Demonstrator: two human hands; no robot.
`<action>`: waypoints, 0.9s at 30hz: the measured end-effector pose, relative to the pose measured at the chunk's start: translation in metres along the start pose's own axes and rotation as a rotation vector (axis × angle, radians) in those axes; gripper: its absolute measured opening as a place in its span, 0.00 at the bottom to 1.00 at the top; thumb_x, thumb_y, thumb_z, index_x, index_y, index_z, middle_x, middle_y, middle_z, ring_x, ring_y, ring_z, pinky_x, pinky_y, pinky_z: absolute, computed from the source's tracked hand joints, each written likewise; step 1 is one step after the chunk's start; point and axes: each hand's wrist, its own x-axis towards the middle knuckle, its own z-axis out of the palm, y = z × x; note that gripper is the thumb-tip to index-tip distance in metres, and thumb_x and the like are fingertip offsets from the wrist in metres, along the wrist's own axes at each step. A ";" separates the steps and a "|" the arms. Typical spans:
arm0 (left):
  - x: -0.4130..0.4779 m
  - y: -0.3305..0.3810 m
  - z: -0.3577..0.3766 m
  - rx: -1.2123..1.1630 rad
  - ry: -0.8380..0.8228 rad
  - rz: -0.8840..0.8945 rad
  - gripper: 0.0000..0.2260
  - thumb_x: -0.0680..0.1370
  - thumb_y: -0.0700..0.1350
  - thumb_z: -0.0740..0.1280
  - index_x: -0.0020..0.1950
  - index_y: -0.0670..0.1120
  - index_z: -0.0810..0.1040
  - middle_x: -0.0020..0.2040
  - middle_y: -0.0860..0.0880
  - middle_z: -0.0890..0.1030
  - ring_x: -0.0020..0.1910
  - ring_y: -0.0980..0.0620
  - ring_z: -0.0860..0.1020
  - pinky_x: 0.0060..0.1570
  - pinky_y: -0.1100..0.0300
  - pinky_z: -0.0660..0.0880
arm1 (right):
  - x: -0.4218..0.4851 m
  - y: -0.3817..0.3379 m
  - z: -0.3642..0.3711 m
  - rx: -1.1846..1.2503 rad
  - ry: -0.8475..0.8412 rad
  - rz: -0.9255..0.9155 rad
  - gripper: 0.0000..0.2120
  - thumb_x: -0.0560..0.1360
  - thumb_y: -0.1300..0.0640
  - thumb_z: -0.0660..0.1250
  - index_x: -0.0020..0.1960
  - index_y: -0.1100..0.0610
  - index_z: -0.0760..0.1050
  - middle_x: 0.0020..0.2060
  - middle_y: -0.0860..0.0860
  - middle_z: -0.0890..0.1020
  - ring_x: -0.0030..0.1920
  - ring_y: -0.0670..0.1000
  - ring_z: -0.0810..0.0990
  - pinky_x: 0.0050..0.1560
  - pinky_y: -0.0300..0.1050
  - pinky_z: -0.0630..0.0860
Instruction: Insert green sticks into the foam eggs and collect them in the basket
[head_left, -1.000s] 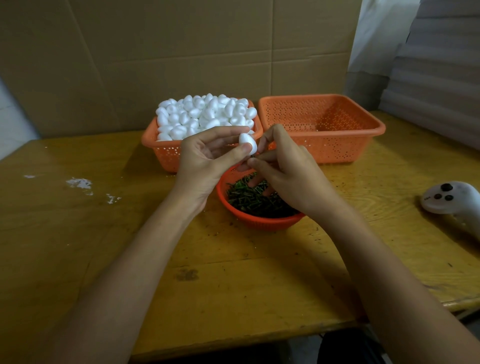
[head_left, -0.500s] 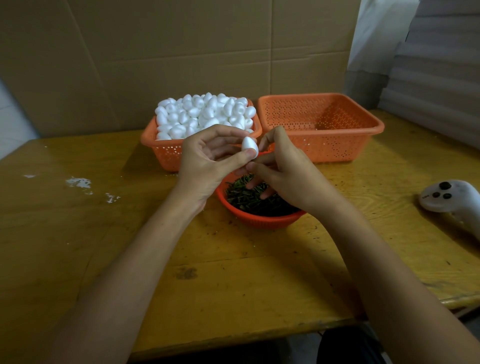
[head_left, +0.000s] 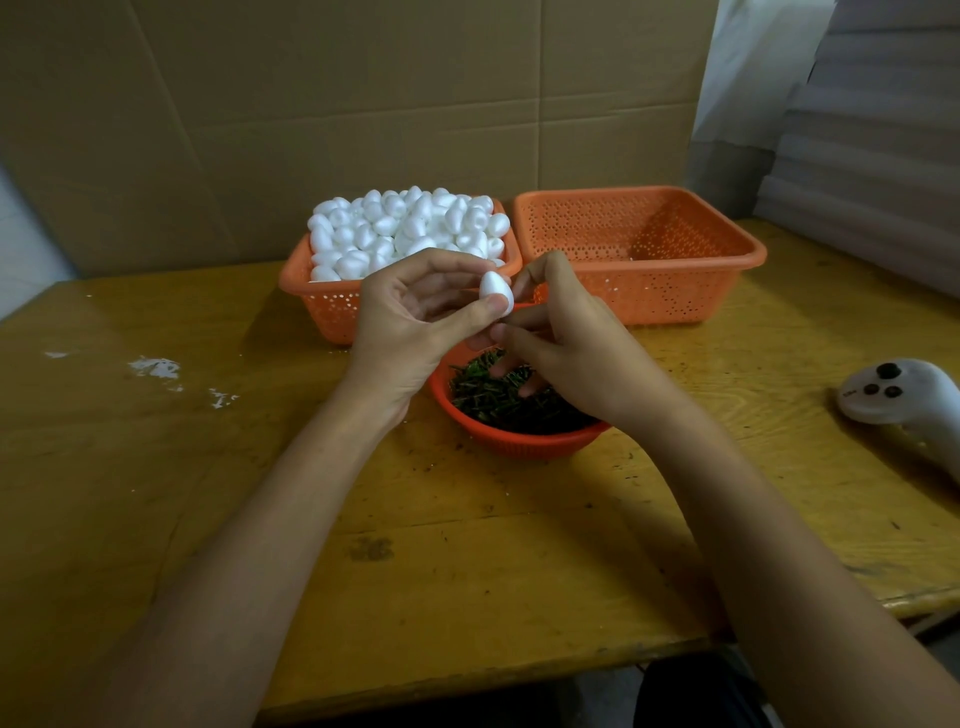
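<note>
Table (head_left: 467, 571): yellow wood, with white flecks (head_left: 156, 367) at your far left.
Left basket (head_left: 332, 312): orange and heaped with white eggs (head_left: 405, 228); your left hand covers its near right corner.
Left hand (head_left: 410, 322): your thumb and curled fingers pinch one foam egg (head_left: 496, 292), pointed end up, in the air over the bowl's far side.
Bowl (head_left: 519, 441): round and orange-red, just in front of the baskets; both your hands hide its far rim.
Green sticks (head_left: 483, 397): a dark tangle in the bowl, with single sticks hard to make out.
Right hand (head_left: 576, 348): your fingers are curled and the thumb and forefinger tips meet just under the foam egg. You cannot tell whether a stick sits between them.
Right basket (head_left: 675, 291): orange, its holed walls and floor showing; your right hand covers its near left corner.
Controller (head_left: 904, 395): white with dark buttons, at the table's right edge; the frame cuts off its handle.
</note>
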 end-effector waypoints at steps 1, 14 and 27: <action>0.000 0.000 0.000 0.004 0.009 -0.002 0.12 0.73 0.36 0.80 0.54 0.43 0.84 0.52 0.44 0.88 0.54 0.43 0.87 0.56 0.56 0.82 | 0.000 0.000 0.000 0.003 -0.002 -0.003 0.14 0.83 0.63 0.66 0.61 0.64 0.62 0.47 0.51 0.88 0.42 0.53 0.87 0.38 0.59 0.84; 0.001 -0.003 -0.002 -0.036 0.009 -0.035 0.13 0.73 0.37 0.80 0.55 0.43 0.84 0.53 0.42 0.88 0.56 0.42 0.87 0.61 0.49 0.82 | 0.000 -0.002 0.000 0.009 -0.021 -0.006 0.14 0.83 0.63 0.66 0.62 0.63 0.62 0.46 0.51 0.88 0.40 0.52 0.87 0.39 0.60 0.84; 0.003 -0.005 -0.005 -0.042 0.041 -0.071 0.13 0.73 0.42 0.79 0.57 0.46 0.85 0.57 0.41 0.86 0.56 0.39 0.86 0.62 0.41 0.80 | -0.001 -0.001 -0.002 0.035 0.024 -0.015 0.13 0.84 0.62 0.66 0.62 0.61 0.63 0.47 0.51 0.88 0.41 0.52 0.87 0.38 0.58 0.85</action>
